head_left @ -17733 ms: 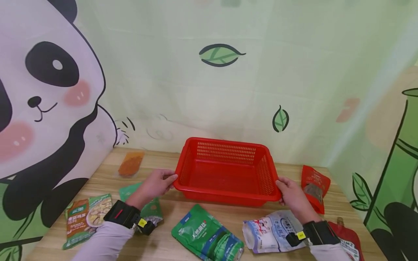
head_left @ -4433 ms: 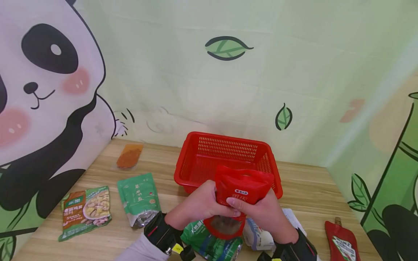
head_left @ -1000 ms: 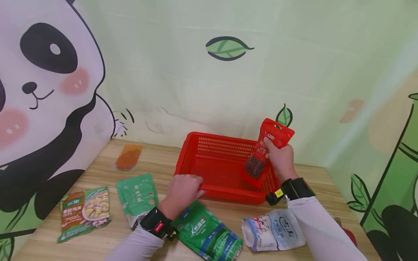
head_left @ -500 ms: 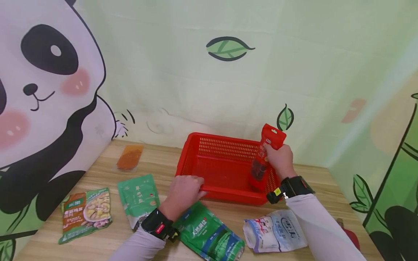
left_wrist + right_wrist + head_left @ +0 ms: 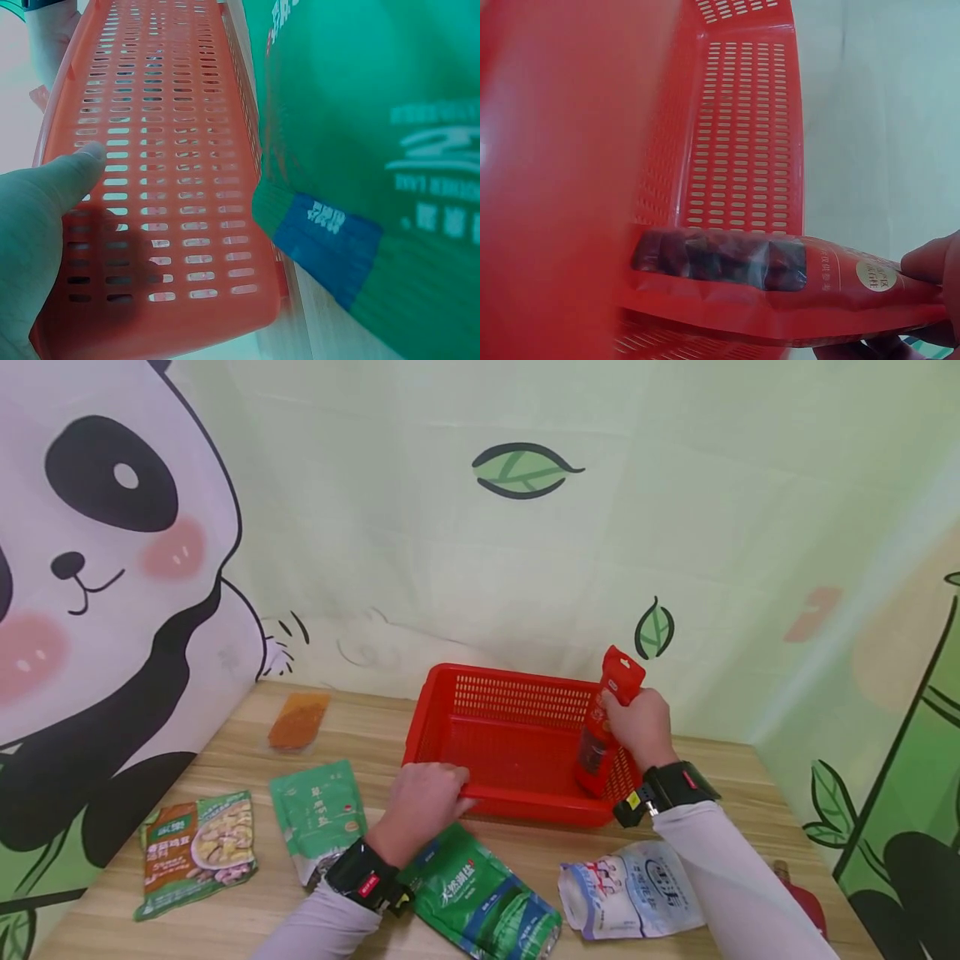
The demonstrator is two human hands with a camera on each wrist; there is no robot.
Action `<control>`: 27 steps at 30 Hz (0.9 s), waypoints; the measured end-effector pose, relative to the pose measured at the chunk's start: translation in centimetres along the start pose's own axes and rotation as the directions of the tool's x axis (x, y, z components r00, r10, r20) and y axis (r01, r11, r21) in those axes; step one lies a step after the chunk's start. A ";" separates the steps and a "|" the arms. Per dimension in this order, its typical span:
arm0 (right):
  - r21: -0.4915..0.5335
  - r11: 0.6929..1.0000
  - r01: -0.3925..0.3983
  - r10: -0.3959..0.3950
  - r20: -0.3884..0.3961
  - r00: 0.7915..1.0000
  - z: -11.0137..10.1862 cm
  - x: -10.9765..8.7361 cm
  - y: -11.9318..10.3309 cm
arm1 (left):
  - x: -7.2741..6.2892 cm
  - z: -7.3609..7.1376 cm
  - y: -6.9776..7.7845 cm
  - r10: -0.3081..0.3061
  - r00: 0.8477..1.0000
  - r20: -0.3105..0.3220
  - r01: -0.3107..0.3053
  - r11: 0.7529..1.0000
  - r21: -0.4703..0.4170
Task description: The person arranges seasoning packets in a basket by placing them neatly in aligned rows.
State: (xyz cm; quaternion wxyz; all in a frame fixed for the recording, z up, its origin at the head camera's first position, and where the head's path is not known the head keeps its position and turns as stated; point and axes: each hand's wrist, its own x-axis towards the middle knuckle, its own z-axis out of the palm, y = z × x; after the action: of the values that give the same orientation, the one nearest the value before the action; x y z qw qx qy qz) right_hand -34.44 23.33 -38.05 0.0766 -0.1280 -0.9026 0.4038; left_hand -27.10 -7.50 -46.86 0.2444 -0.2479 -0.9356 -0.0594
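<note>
A red plastic basket [image 5: 525, 807] with slotted walls stands at the back middle of the table. My left hand [image 5: 427, 797] grips its front rim near the left corner; the left wrist view shows the thumb [image 5: 75, 174] against the slotted outer wall. At the basket's right end, my right hand [image 5: 641, 725] holds a red pouch [image 5: 597, 739] by its upper part. The pouch stands nearly upright, its lower end inside the basket. Dark contents show through its clear window [image 5: 720, 259] in the right wrist view. The fingers behind the pouch are mostly hidden.
Before the basket lie a green pouch [image 5: 480, 893] and a white-and-blue pouch [image 5: 637, 889]. Leftward are a light-green pouch [image 5: 318, 810], a brown-and-green packet [image 5: 197, 853] and an orange packet [image 5: 300, 721]. A dark red spouted pouch [image 5: 806, 902] is partly behind my right forearm.
Earlier both hands held the basket, then the red pouch before it. Within the last second the right hand turned the pouch more upright at the basket's right end; the left hand stayed on the rim.
</note>
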 end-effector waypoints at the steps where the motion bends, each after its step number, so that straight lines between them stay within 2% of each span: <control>1: -0.001 1.000 -0.001 0.001 0.004 1.000 0.0 0.0 -0.1 | 0.0 0.0 0.0 0.000 1.000 0.002 0.000 1.000 0.000; 9: -0.006 1.000 -0.027 0.028 0.025 0.999 -0.3 0.8 -0.5 | 0.0 0.2 -0.2 0.013 1.000 0.000 -0.013 1.000 0.012; 21: -0.026 0.999 -0.029 0.030 0.027 0.999 0.3 1.1 -0.6 | 0.0 0.0 -0.2 -0.007 1.000 0.020 0.007 1.000 -0.018; 27: -0.073 0.997 -0.006 0.008 0.033 0.999 0.3 1.0 -1.0 | 0.1 0.1 -0.2 -0.014 1.000 0.027 0.015 1.000 -0.024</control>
State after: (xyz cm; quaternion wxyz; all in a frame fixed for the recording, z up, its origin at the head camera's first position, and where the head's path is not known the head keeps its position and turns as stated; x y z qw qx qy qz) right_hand -35.70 22.73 -37.47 0.0554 -0.1270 -0.9174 0.3731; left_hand -27.28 -7.61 -46.89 0.2285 -0.2448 -0.9397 -0.0691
